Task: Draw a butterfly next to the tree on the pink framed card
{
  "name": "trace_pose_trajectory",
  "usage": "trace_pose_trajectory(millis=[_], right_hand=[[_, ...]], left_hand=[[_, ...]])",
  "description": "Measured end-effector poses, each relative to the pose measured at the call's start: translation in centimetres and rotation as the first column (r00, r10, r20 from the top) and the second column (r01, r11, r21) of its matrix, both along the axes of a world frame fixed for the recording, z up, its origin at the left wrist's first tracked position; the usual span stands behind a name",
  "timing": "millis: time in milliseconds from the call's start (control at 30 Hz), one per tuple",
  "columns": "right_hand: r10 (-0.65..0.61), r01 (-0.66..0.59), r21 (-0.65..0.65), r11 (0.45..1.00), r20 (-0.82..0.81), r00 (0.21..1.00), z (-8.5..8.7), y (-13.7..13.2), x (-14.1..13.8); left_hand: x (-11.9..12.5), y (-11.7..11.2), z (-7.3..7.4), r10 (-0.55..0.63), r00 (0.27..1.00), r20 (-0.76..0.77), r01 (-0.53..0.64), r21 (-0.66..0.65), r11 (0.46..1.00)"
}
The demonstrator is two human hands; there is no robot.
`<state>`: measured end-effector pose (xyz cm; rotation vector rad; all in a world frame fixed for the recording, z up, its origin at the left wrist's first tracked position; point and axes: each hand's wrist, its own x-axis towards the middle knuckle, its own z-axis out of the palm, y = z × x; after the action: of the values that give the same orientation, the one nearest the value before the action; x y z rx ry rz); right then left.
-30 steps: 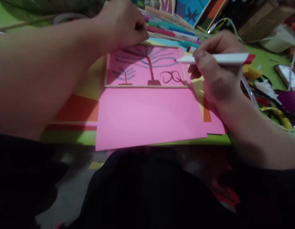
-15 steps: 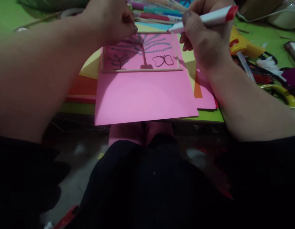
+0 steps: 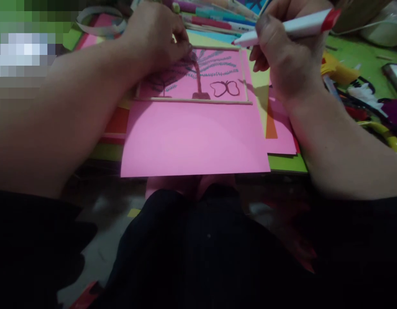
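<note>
A pink sheet of paper (image 3: 195,137) carries a drawing of a palm-like tree (image 3: 198,81), a smaller plant and a butterfly outline (image 3: 224,88). Thin wooden sticks (image 3: 192,101) frame the drawing. My right hand (image 3: 284,56) grips a white marker (image 3: 291,28) with a red end, its red tip pointing left just above the frame's top right corner. Curled at the top edge of the frame is my left hand (image 3: 161,36), thumb and fingers pressed together at the top stick. Whatever lies between those fingers is hidden.
Several markers (image 3: 218,19) lie behind the drawing. A roll of tape (image 3: 100,21) is at the back left. To the right are a yellow glue gun (image 3: 338,71), a yellow-handled tool (image 3: 383,133) and cables on the green table (image 3: 349,47). Coloured sheets (image 3: 282,128) lie under the pink paper.
The pink paper appears slightly lower in view, its drawing shifted a little right. Both hands appear a little farther right, the marker still in my right hand.
</note>
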<state>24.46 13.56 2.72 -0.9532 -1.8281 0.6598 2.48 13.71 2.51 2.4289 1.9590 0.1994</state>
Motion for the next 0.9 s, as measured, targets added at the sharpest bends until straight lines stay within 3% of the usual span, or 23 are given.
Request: trace_pose_trajectory(millis=[300,500,800,900], right_hand=[[0.063,-0.06,0.087,0.994,-0.04,0.997,-0.7,0.9,0.4],[0.024,-0.023,0.124,0.992,-0.006,1.0,-0.9,1.3,0.6],[0.113,-0.104,0.147,0.984,-0.056,0.992,-1.5,1.8,0.8],[0.089,-0.086,0.071,0.994,-0.052,0.995,-1.5,1.7,0.8]], left_hand=[[-1.1,0.6,-0.5,-0.07,0.997,0.022,0.069,0.052,0.996],[-1.2,0.7,-0.6,-0.088,0.996,0.007,0.087,0.043,0.995],[-1.1,0.9,-0.2,-0.059,0.998,-0.026,0.06,0.024,0.998],[-1.0,1.3,0.2,-0.045,0.998,-0.038,0.045,-0.002,0.999]])
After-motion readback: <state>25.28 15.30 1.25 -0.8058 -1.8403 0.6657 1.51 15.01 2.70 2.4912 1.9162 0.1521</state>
